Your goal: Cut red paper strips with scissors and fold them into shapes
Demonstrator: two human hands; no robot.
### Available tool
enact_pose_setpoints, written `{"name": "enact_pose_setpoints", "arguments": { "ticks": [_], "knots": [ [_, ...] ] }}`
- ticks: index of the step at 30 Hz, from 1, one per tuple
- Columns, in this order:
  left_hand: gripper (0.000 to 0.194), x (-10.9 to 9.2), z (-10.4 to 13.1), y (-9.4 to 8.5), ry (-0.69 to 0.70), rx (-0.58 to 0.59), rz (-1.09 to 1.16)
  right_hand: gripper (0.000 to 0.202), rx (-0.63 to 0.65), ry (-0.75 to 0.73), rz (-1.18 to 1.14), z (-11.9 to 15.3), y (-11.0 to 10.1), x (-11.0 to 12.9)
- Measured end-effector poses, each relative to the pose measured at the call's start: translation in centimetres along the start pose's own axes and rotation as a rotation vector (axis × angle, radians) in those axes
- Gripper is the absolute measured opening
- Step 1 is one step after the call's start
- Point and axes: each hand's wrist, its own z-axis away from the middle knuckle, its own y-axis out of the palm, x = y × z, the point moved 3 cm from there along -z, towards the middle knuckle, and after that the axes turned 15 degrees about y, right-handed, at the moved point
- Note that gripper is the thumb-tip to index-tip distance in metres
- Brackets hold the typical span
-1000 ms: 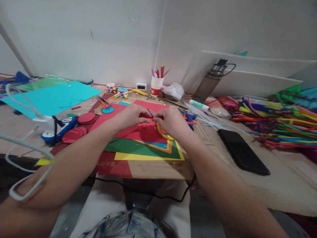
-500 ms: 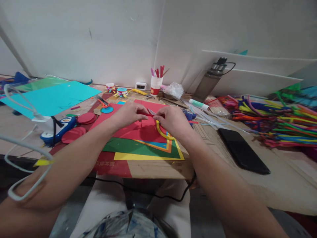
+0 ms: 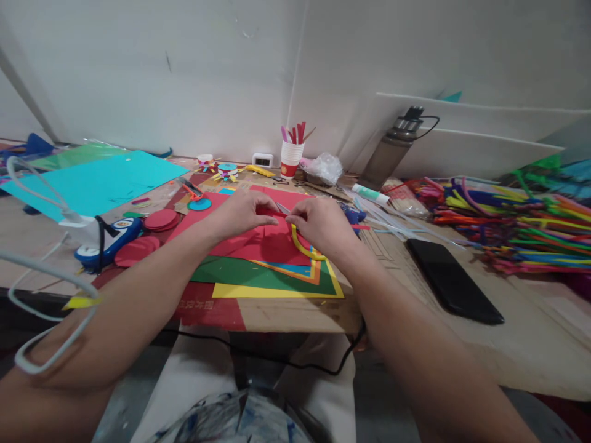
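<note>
A: What is the right hand doing?

B: It is closed around yellow-handled scissors. The yellow loop curves out below the fingers, and a short grey blade tip shows between the two hands, pointing toward the left one.

A: And the left hand?

B: Its fingers are pinched together on a small piece of red paper, right at the blade tip. The two hands nearly touch there, above the middle of the table.

A: What lies under them?

B: A large red sheet, on top of a stack: green sheet, with orange, blue and yellow edges showing at the near right corner. The stack rests on a wooden table.

A: To the left?

B: Red paper circles lie in small piles, just beside a blue and white tool with a black cord. Farther left lies a big cyan sheet.

A: And to the right?

B: A black phone lies flat, well apart from the hands. Beyond it spreads a heap of coloured pipe cleaners.

A: At the back?

B: A paper cup holding sticks stands near the wall, with a crumpled clear bag beside it and a grey bottle leaning against white boards.
</note>
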Motion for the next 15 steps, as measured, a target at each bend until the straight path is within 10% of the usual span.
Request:
{"name": "enact_pose_setpoints", "arguments": {
  "ticks": [15],
  "knots": [
    [0.017,-0.14,-0.20,0.02,-0.036,0.003,-0.016,0.018,0.011,-0.006,-0.050,0.20,-0.01,0.17]
  ]
}}
